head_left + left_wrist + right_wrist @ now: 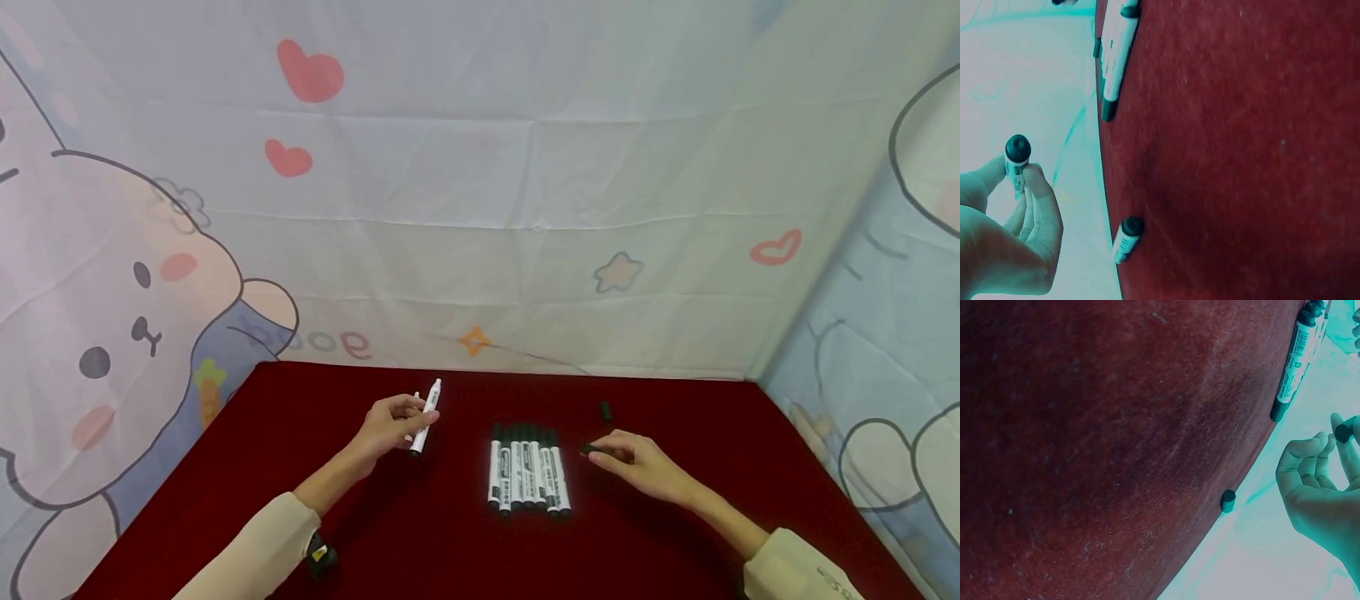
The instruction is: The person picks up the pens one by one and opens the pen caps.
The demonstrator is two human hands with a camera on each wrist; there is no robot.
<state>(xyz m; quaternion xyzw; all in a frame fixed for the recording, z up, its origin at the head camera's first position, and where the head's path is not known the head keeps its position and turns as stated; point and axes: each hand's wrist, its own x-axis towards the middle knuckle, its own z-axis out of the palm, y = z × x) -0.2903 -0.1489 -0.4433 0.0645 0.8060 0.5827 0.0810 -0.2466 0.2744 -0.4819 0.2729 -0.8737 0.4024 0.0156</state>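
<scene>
My left hand [387,429] pinches a white marker [427,418] between thumb and fingers, tilted with its white end up. Its black end [1018,149] faces the left wrist camera. Another marker [1127,239] lies on the cloth beyond that hand, mostly hidden by it in the head view. My right hand [645,468] pinches a small black marker cap [588,449] between thumb and fingertip. Farther back, a second black cap [605,411] lies on the cloth. Between the hands, several white markers with black caps [528,475] lie side by side in a row.
A dark red cloth [420,533] covers the table. Behind it hangs a pale printed curtain [465,167], with another curtain side [877,333] at the right. A black strap device [321,557] sits at the left wrist.
</scene>
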